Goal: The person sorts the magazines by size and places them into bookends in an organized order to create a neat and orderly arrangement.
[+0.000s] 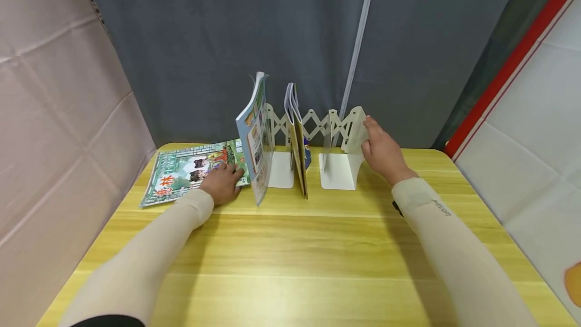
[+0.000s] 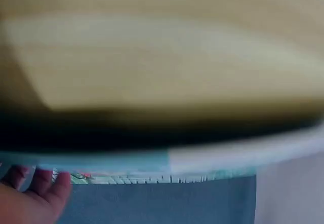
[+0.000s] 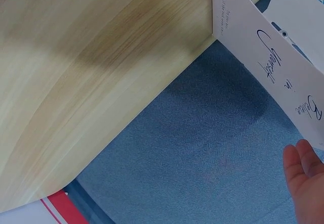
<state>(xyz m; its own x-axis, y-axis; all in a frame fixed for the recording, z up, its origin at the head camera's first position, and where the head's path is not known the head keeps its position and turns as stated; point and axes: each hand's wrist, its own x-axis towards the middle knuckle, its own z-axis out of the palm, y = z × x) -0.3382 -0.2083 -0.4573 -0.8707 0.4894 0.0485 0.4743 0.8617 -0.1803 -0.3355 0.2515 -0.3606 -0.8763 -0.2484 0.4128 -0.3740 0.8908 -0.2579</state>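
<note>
A magazine with a green illustrated cover (image 1: 181,170) lies flat at the table's left. On its right part rests my left hand (image 1: 222,183), fingers spread over the cover; in the left wrist view the fingers (image 2: 59,188) show at the magazine's edge. At the right, my right hand (image 1: 383,150) touches the outer panel of a white expandable bookend (image 1: 356,127) with extended fingers. That panel (image 3: 273,64) bears handwriting-style lettering in the right wrist view. A blue-edged magazine (image 1: 255,140) stands upright at the bookend's left, and thinner booklets (image 1: 297,145) stand in its middle section.
The wooden table (image 1: 290,251) stretches toward me, with a grey cloth partition (image 1: 227,39) behind its far edge. A pale wall (image 1: 59,90) stands on the left, and a white panel with a red border (image 1: 513,69) on the right.
</note>
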